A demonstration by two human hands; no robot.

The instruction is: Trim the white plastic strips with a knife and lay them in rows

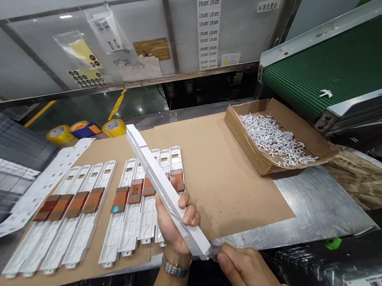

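Observation:
My left hand [177,220], with a metal watch at its wrist, is wrapped round a long white plastic bar [165,189] with a stepped edge. The bar is tilted, its far end up and to the left, its near end towards my right hand. My right hand [247,267] is closed in a fist at that near end, against something greyish and partly see-through that I cannot make out. Behind my left hand, white plastic rails [132,231] with reddish-brown blocks [135,191] across them lie side by side on cardboard. A second group of rails [79,234] lies further left.
A cardboard box [249,153] of small white plastic pieces [276,143] stands at the right, beside a green conveyor belt [339,60]. Tape rolls [114,127] and a white label strip [41,187] lie at the left. Brown cardboard [214,158] covers much of the metal table [313,201].

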